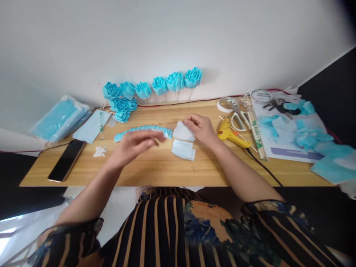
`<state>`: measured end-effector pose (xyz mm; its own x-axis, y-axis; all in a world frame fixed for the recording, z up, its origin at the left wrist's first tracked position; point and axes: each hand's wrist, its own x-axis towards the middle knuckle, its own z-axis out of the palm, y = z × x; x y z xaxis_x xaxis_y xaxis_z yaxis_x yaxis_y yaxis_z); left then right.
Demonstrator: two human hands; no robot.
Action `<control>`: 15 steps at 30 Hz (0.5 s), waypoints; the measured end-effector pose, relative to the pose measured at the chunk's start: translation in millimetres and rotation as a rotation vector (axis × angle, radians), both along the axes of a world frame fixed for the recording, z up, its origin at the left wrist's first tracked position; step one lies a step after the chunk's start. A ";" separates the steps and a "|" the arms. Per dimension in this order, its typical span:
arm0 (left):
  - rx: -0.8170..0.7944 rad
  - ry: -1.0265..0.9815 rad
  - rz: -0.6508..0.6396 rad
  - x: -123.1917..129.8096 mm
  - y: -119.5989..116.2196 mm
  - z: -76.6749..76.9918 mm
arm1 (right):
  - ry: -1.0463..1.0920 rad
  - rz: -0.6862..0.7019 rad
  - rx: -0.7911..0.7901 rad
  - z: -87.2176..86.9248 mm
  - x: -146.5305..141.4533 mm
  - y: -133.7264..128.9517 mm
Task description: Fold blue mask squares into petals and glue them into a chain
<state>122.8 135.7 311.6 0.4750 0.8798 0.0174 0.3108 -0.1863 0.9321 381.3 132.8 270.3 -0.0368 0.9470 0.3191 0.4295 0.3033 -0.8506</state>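
My right hand (pixel 200 128) pinches the upper right edge of a pale white petal-shaped sheet (pixel 182 131), its fingers closed. Just below that lies a small stack of pale cut sheets (pixel 183 149) on the wooden table. My left hand (pixel 136 145) hovers over the table with its fingers stretched out, and nothing shows in it. Behind it a curved row of folded blue pieces (pixel 144 129) runs along the table, partly covered by the hand. To the right of my right hand lies a yellow glue gun (pixel 232 135).
Blue fabric roses (pixel 175 81) on sticks lean against the wall. At left are a packet of blue masks (pixel 62 116), flat sheets (pixel 90 128), a phone (pixel 66 160) and white scraps (pixel 99 151). Scissors (pixel 238 121), tape (pixel 227 105), sticks (pixel 257 135) and blue pieces (pixel 278 129) lie right.
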 end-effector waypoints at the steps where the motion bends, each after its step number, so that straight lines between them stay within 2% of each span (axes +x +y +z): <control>1: 0.000 -0.018 -0.002 5.3 5.0 -4.2 | -0.010 0.021 0.001 0.9 -0.1 -1.0; 7: -0.120 -0.077 -0.203 51.2 23.4 -33.9 | -0.094 0.068 0.007 1.6 2.2 -1.5; 11: -0.126 -0.033 -0.098 66.7 22.2 -48.1 | -0.080 0.004 0.001 1.9 3.2 -0.6; 15: -0.135 -0.131 -0.029 62.8 21.9 -56.7 | -0.053 -0.035 -0.053 1.7 3.9 0.9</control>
